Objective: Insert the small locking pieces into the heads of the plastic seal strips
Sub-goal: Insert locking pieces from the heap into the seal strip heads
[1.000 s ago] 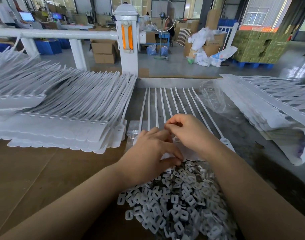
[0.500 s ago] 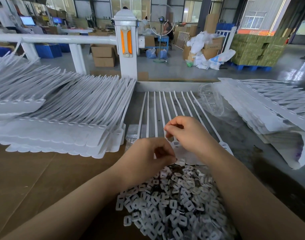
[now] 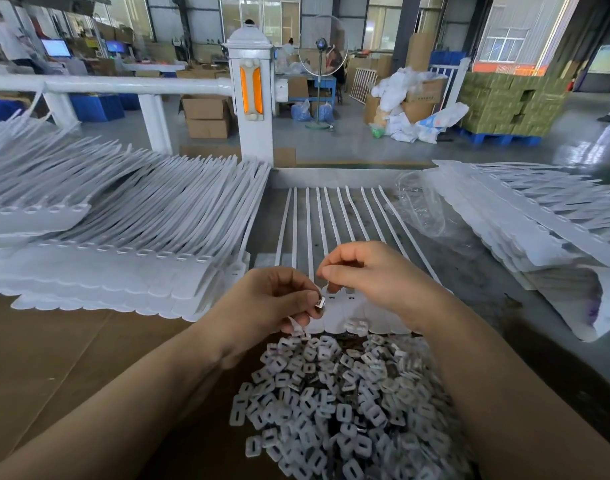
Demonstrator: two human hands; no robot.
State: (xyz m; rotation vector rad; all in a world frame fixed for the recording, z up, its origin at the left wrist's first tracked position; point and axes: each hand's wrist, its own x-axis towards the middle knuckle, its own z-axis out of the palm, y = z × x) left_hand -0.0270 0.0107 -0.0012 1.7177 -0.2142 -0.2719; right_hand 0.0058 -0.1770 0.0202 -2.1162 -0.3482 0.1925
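A joined row of white seal strips [image 3: 331, 223] lies in front of me, its heads [image 3: 352, 308] toward me and tails fanning away. My left hand [image 3: 272, 303] pinches a small locking piece [image 3: 320, 302] between thumb and fingers at the left end of the heads. My right hand [image 3: 372, 275] hovers just above the heads with fingers curled, thumb and forefinger together; whether it holds a piece is hidden. A heap of small white locking pieces [image 3: 334, 407] lies between my forearms.
Big stacks of white seal strips [image 3: 123, 237] fill the left of the table, and more lie on clear plastic bags [image 3: 525, 230] at the right. Brown cardboard [image 3: 54, 358] covers the near left. A white railing post [image 3: 251, 95] stands beyond the table edge.
My left hand has lifted off the heap and turned, now showing a locking piece at its fingertips. The right hand has risen slightly above the heads.
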